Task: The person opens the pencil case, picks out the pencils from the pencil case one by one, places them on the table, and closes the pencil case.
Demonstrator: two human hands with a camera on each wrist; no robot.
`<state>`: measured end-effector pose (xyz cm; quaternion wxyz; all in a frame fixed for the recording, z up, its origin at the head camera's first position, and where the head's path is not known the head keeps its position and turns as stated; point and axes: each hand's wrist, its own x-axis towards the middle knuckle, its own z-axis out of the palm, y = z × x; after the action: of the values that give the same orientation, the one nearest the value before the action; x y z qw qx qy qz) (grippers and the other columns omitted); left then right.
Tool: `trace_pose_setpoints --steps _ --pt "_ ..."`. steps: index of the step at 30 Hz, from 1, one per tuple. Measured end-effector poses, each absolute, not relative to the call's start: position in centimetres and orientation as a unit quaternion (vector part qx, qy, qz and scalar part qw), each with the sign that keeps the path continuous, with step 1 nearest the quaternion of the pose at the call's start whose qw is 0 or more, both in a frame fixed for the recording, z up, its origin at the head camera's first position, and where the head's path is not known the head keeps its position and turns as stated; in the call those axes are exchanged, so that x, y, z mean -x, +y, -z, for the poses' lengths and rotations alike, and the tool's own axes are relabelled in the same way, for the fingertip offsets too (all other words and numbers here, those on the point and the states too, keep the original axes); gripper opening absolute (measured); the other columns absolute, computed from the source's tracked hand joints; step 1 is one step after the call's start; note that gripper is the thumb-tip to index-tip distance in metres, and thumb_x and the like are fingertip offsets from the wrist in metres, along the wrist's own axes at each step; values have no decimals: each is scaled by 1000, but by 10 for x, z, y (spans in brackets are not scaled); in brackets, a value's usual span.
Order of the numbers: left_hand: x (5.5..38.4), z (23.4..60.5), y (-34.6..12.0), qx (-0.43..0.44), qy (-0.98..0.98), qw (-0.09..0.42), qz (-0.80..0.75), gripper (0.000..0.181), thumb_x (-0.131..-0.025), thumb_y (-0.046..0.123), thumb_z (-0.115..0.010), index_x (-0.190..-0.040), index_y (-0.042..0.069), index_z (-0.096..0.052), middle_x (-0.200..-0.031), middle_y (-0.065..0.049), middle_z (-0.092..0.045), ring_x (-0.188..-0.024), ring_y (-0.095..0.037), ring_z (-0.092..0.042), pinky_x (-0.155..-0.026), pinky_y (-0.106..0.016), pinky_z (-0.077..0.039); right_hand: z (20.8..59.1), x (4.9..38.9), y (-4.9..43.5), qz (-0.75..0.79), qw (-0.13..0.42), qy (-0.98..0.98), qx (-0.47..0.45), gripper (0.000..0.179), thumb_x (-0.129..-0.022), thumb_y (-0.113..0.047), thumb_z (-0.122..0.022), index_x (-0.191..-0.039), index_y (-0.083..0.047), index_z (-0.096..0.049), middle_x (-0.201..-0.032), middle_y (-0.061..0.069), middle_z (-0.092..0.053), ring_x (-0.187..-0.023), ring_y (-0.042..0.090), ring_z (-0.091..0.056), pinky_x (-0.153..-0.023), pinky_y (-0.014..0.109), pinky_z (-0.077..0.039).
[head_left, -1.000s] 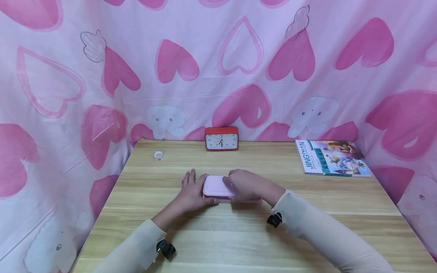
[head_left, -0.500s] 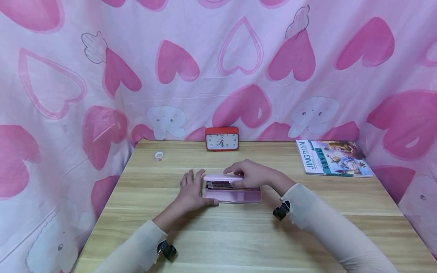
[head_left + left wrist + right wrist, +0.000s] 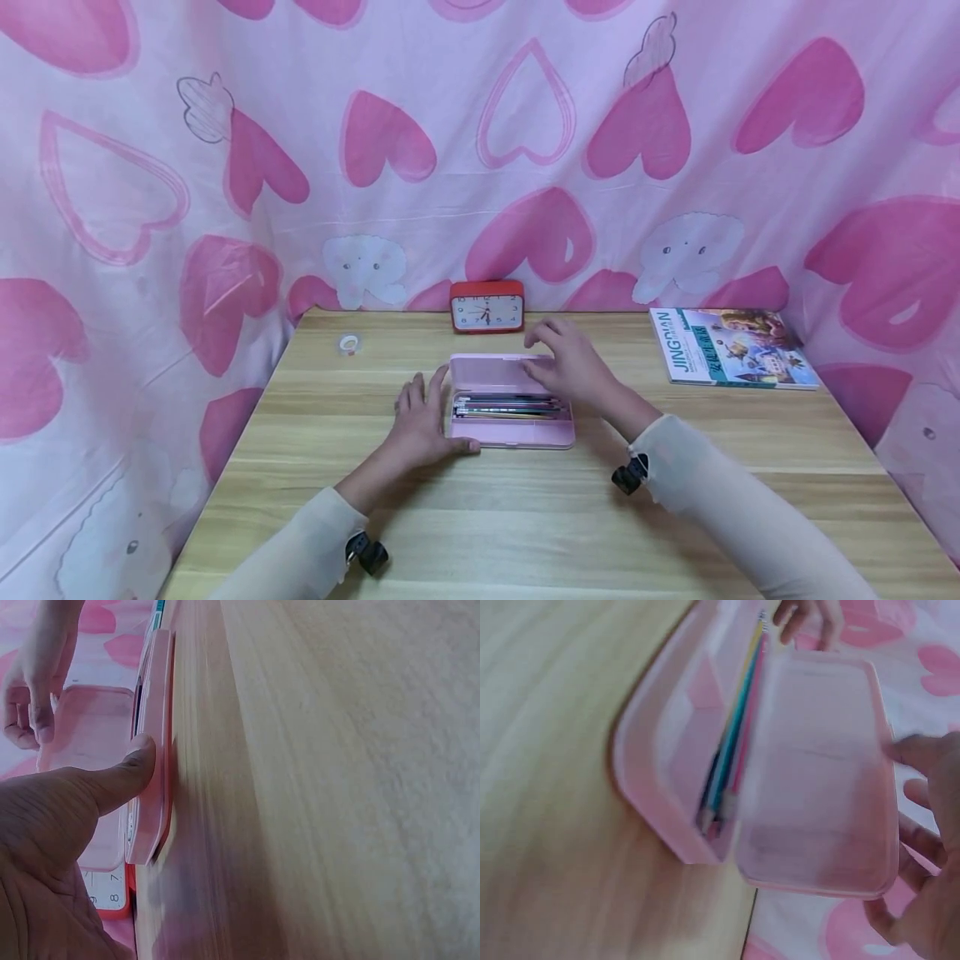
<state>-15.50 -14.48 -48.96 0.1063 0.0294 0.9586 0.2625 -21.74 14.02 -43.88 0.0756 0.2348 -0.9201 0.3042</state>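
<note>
The case (image 3: pixel 510 432) could skew if the left hand (image 3: pixel 421 423), spread at nine o'clock, lifts as the right hand (image 3: pixel 574 367) at two, pinching unclear, pushes the lid (image 3: pixel 487 375).

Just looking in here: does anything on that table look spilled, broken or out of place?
Nothing stands out. The pencils lie inside the open pink case, its raised lid shows no visible crack, the red clock stands upright, and the magazine lies flat. The right wrist view is blurred, so small scratches could escape notice.
</note>
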Motion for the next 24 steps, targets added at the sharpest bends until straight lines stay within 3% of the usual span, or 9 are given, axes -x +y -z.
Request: trace_pose_setpoints --steps 5,8,11,15,19,24 --pt "154 487 -143 -30 960 95 -261 140 -73 61 -100 -178 33 -12 -182 -32 -9 -167 -60 -10 -134 -79 -17 447 211 144 -241 156 -925 -250 16 -98 -21 -82 -112 -17 -77 -126 7 -65 -127 33 -58 -109 68 -48" --pt "154 487 -143 -31 962 94 -253 140 -73 62 -99 -178 34 -11 -182 -31 -8 -167 -59 -10 -134 -80 -19 450 208 147 -205 173 -927 -261 30 -95 -28 -84 -122 -16 -80 -130 9 -65 -129 36 -57 -109 73 -47" --pt "154 486 -143 -33 964 93 -248 140 -73 62 -99 -178 35 -10 -183 -30 -7 -168 -60 -9 -133 -80 -20 453 204 152 -177 156 -934 -270 56 -90 -44 -88 -138 -17 -76 -139 10 -63 -134 37 -55 -113 74 -43" --pt "154 486 -143 -39 964 90 -246 140 -73 62 -99 -178 34 -12 -183 -30 -7 -168 -60 -8 -135 -78 -17 457 199 159 -133 122 -943 -279 94 -83 -68 -88 -160 -22 -59 -157 9 -58 -145 39 -50 -121 76 -34" --pt "154 486 -144 -41 965 90 -242 140 -73 63 -99 -178 33 -13 -182 -31 -8 -167 -60 -9 -135 -78 -16 462 193 165 -95 82 -951 -284 125 -74 -84 -84 -175 -29 -34 -175 9 -44 -159 42 -39 -128 82 -21" --pt "155 489 -144 -38 966 89 -241 139 -72 63 -100 -178 33 -15 -183 -30 -8 -168 -59 -9 -135 -78 -18 471 187 170 -92 20 -952 -292 144 -68 -90 -84 -179 -39 -7 -187 8 -17 -172 42 -13 -128 89 -6"
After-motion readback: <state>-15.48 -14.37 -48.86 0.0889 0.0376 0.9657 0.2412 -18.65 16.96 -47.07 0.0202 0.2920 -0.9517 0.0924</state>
